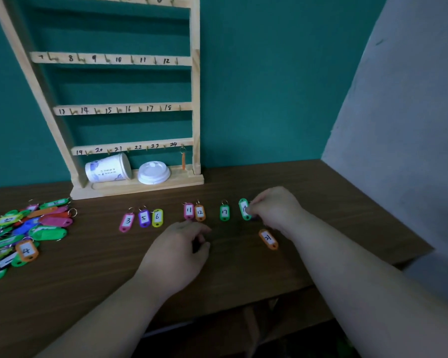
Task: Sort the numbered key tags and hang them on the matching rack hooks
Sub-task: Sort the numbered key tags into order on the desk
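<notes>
Green tag (243, 204) pinched in R hand (274, 208) grip; L hand (177, 250) loosely curled, holds nothing.

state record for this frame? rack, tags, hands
rack: wooden rack, numbered hooks; orange tag hangs at 24
row: tag 3, tag 5, tag 6, tag 11, tag 12, tag 17; tag 21 nearer
pile: unsorted tags, far left
right hand: pinches rightmost green tag, number partly hidden
left hand: fingers curled below tag 11; contents unclear
</notes>
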